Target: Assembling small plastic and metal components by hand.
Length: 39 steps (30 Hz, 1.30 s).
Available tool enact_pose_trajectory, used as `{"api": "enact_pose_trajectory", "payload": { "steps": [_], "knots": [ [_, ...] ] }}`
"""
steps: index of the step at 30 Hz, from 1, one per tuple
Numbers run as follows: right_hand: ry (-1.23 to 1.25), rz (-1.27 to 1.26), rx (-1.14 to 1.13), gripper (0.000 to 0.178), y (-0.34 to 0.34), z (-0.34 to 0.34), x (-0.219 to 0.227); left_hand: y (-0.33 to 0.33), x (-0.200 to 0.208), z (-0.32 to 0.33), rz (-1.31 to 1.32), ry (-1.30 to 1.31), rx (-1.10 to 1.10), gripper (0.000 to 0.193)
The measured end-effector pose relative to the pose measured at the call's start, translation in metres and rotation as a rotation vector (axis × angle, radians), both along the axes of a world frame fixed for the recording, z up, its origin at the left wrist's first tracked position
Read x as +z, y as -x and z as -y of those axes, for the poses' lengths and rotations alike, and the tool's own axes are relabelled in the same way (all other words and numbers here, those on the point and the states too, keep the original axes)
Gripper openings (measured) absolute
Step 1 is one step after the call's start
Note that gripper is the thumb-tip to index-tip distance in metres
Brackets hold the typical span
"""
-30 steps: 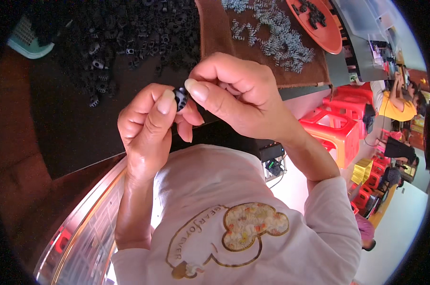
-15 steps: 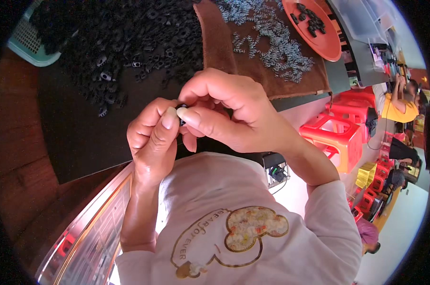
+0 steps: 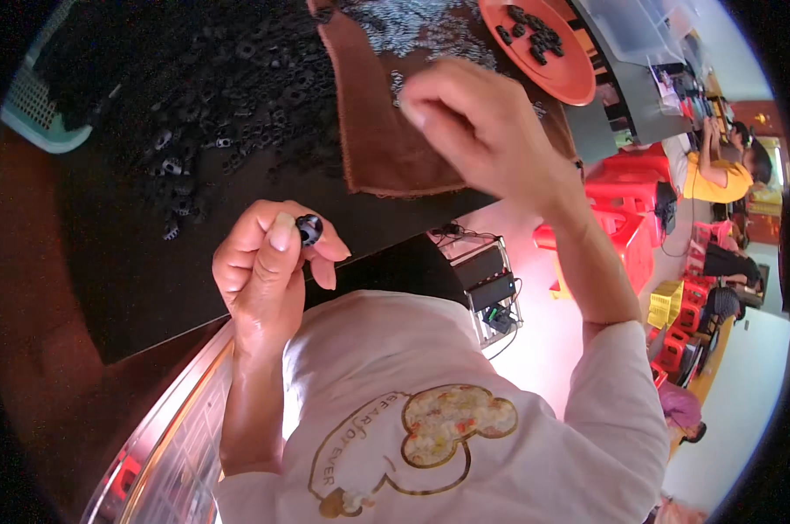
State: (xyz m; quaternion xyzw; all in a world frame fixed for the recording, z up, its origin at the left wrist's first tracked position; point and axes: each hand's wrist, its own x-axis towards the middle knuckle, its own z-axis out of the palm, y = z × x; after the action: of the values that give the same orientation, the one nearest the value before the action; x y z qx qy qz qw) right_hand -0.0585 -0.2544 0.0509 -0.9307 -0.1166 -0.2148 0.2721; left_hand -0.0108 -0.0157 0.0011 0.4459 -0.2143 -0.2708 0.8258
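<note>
Between the thumb and fingers of my left hand (image 3: 264, 266) is a small round black plastic piece (image 3: 309, 230), its hollow end showing. My right hand (image 3: 491, 131) is over the brown cloth (image 3: 395, 153), beside the loose metal coil springs (image 3: 404, 26). Its fingers are curled in, thumb close to the forefinger, and slightly blurred; whether anything is pinched there is hidden. A large heap of small black plastic parts (image 3: 238, 96) covers the far left of the dark table.
An orange-red plate (image 3: 570, 74) with several black pieces lies at the far right. At the far left is a pale green basket (image 3: 59, 140). Red stools (image 3: 626, 231) stand right of the table, and a yellow basket (image 3: 665, 303) is farther off. People sit in the background.
My right hand has left my left hand and moved away and right, over the brown cloth near the springs. The left hand keeps hold of the black piece, which now shows more fully.
</note>
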Motion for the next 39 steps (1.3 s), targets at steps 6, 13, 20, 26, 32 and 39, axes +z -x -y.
{"api": "enact_pose_trajectory", "payload": {
  "steps": [6,13,20,26,32,39],
  "knots": [
    [0.336,-0.069,-0.104,0.010,-0.008,0.023,-0.008,0.003,0.001,0.004,0.046,-0.049,0.075,0.028],
    [0.437,-0.191,-0.172,0.009,-0.004,0.034,0.004,0.004,-0.001,0.002,0.003,-0.048,0.080,0.029],
    [0.368,-0.259,-0.056,0.014,-0.006,0.030,-0.003,0.003,-0.001,0.002,0.022,-0.057,0.067,0.030],
    [0.468,-0.230,-0.140,0.022,-0.006,0.032,0.000,0.002,-0.001,0.001,0.051,-0.081,0.066,0.032],
    [0.419,-0.124,-0.109,0.014,-0.005,0.024,-0.003,0.004,-0.001,0.005,0.046,-0.073,0.056,0.032],
    [0.462,-0.226,-0.080,0.013,-0.008,0.021,-0.001,0.007,0.000,0.005,0.081,-0.071,0.063,0.030]
  ]
}}
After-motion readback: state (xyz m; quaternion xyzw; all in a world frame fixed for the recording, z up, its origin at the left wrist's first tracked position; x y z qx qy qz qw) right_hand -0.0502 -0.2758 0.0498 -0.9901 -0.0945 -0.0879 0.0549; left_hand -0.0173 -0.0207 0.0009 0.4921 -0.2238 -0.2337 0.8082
